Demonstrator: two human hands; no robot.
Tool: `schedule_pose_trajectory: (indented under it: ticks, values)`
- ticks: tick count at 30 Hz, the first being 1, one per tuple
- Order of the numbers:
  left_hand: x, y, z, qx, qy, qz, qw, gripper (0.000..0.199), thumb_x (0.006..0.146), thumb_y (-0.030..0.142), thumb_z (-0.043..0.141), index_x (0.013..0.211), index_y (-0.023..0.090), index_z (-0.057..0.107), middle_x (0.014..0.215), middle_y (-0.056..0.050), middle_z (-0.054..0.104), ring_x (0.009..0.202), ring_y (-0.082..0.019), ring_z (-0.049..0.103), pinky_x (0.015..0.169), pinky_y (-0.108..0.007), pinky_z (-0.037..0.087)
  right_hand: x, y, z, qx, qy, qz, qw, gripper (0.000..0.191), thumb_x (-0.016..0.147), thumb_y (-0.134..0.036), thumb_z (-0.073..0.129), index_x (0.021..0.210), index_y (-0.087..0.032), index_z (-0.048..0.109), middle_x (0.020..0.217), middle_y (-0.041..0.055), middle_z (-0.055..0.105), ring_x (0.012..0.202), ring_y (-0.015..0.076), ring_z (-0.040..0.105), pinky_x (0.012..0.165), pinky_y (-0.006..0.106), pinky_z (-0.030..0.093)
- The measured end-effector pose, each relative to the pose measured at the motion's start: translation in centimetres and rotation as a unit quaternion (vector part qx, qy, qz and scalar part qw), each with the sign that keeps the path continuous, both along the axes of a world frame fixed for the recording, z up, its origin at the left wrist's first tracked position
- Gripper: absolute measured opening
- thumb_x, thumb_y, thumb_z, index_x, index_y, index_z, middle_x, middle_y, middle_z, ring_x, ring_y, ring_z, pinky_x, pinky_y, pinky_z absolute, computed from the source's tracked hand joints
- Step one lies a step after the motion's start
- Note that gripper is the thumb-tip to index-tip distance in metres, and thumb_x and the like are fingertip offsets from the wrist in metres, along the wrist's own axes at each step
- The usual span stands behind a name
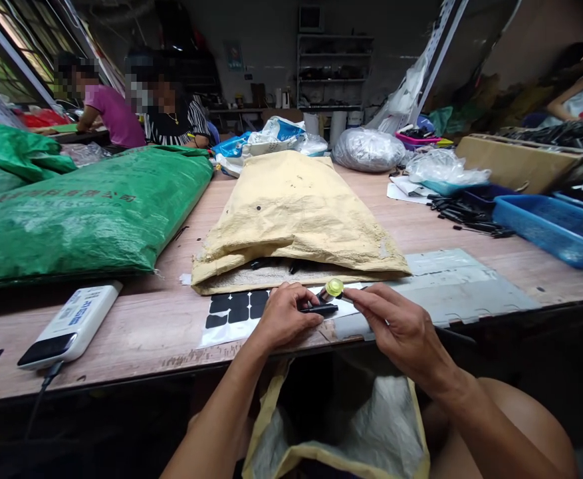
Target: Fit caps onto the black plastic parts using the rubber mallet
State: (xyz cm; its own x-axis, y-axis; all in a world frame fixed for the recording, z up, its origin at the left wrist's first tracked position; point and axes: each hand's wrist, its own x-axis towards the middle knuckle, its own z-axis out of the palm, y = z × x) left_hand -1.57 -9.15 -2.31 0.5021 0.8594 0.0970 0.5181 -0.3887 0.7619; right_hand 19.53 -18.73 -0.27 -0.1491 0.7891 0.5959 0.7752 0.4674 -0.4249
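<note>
My left hand (288,311) is closed at the table's front edge, its fingers around a short black tube-like piece (324,309) that points right. Just above that piece is a small cylinder with a round yellow-green end (334,287), close to my left fingertips. My right hand (401,326) pinches with thumb and forefinger beside the yellow-green end; what sits between those fingertips is too small to make out. Under my left hand lies a white sheet with black shapes (236,309). Behind both hands a cream woven sack (296,213) lies flat, its mouth towards me, with dark pieces inside.
A green sack (96,206) and a white power bank (72,326) with a cable are at left. On the right are a grey board (451,283), black pieces (465,216) and a blue basket (555,226). An open sack (421,439) hangs below the edge. Other people sit farther back.
</note>
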Motion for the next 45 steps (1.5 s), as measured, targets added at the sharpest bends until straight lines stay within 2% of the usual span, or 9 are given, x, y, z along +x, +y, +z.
schedule_pose_trajectory:
  ticks: [3, 9, 15, 19, 24, 28, 32, 36, 45]
  values:
    - [0.0, 0.0, 0.1, 0.005, 0.011, 0.001, 1.0, 0.018, 0.067, 0.024, 0.085, 0.083, 0.023, 0.077, 0.083, 0.001, 0.069, 0.089, -0.021, 0.058, 0.082, -0.031, 0.042, -0.7, -0.2, 0.0, 0.016, -0.003, -0.01, 1.0, 0.041, 0.098, -0.013, 0.052, 0.135, -0.029, 0.063, 0.106, 0.0046, 0.07, 0.095, 0.0159, 0.067, 0.083, 0.027, 0.054]
    - [0.0, 0.0, 0.2, 0.013, 0.012, -0.001, 1.0, 0.015, 0.068, 0.025, 0.084, 0.08, 0.023, 0.076, 0.083, 0.001, 0.069, 0.089, -0.021, 0.059, 0.081, -0.032, 0.043, -1.2, -0.2, -0.8, -0.013, -0.099, -0.058, 0.993, 0.04, 0.098, -0.013, 0.048, 0.128, -0.029, 0.069, 0.095, 0.0045, 0.071, 0.086, 0.0165, 0.068, 0.075, 0.026, 0.053]
    - [0.0, -0.1, 0.2, 0.011, 0.01, 0.005, 1.0, 0.015, 0.069, 0.024, 0.082, 0.082, 0.023, 0.077, 0.084, -0.001, 0.07, 0.09, -0.023, 0.06, 0.082, -0.034, 0.045, -0.3, -0.5, -0.1, 0.008, -0.036, -0.081, 0.996, 0.038, 0.1, -0.02, 0.049, 0.131, -0.033, 0.067, 0.101, 0.0053, 0.072, 0.088, 0.0193, 0.07, 0.079, 0.031, 0.056]
    - [0.0, -0.3, 0.5, 0.013, 0.007, 0.005, 1.0, 0.015, 0.068, 0.022, 0.081, 0.083, 0.023, 0.077, 0.084, 0.0, 0.071, 0.09, -0.022, 0.06, 0.082, -0.033, 0.044, 0.0, -0.5, -0.8, -0.033, -0.071, -0.082, 0.994, 0.036, 0.1, -0.02, 0.048, 0.127, -0.033, 0.069, 0.094, 0.0035, 0.071, 0.084, 0.0171, 0.069, 0.076, 0.027, 0.054]
    - [-0.3, -0.3, 0.7, 0.011, 0.004, -0.009, 1.0, 0.012, 0.079, 0.033, 0.074, 0.085, 0.023, 0.077, 0.087, -0.001, 0.072, 0.091, -0.022, 0.059, 0.083, -0.033, 0.042, 2.0, 0.6, -1.4, -0.011, -0.019, -0.106, 0.994, 0.031, 0.1, -0.026, 0.052, 0.126, -0.031, 0.069, 0.102, 0.0035, 0.072, 0.092, 0.0176, 0.068, 0.082, 0.029, 0.053]
    - [-0.6, 0.1, 0.5, 0.012, -0.008, -0.034, 0.999, 0.03, 0.094, 0.042, 0.056, 0.082, 0.022, 0.074, 0.085, -0.002, 0.07, 0.09, -0.021, 0.058, 0.083, -0.034, 0.039, 4.7, 1.9, -2.6, -0.017, -0.03, -0.109, 0.993, 0.027, 0.1, -0.027, 0.052, 0.119, -0.027, 0.072, 0.095, 0.004, 0.071, 0.09, 0.0183, 0.066, 0.08, 0.031, 0.052]
    - [-0.6, 0.3, 0.2, 0.025, 0.016, -0.032, 0.999, 0.042, 0.101, 0.042, 0.041, 0.072, 0.02, 0.063, 0.08, -0.002, 0.064, 0.086, -0.021, 0.055, 0.081, -0.034, 0.039, 6.5, 2.7, -4.2, 0.015, -0.089, -0.087, 0.992, 0.022, 0.099, -0.027, 0.056, 0.11, -0.025, 0.075, 0.092, 0.0051, 0.07, 0.089, 0.0204, 0.062, 0.084, 0.036, 0.049]
    - [-0.7, 0.2, 0.3, 0.019, 0.027, -0.034, 0.999, 0.046, 0.103, 0.042, 0.035, 0.075, 0.021, 0.064, 0.084, -0.003, 0.065, 0.089, -0.022, 0.054, 0.086, -0.035, 0.039, 6.8, 2.7, -4.9, 0.021, -0.098, -0.09, 0.991, 0.022, 0.098, -0.027, 0.056, 0.11, -0.025, 0.074, 0.094, 0.0054, 0.069, 0.09, 0.0206, 0.06, 0.083, 0.037, 0.048]
    - [-0.6, 0.0, 0.6, 0.008, 0.019, -0.027, 0.999, 0.051, 0.104, 0.044, 0.033, 0.072, 0.021, 0.066, 0.083, -0.003, 0.067, 0.09, -0.022, 0.056, 0.088, -0.035, 0.038, 6.5, 2.6, -4.7, 0.0, -0.097, -0.113, 0.989, 0.022, 0.098, -0.028, 0.055, 0.11, -0.026, 0.074, 0.095, 0.0051, 0.069, 0.09, 0.0214, 0.06, 0.083, 0.037, 0.048]
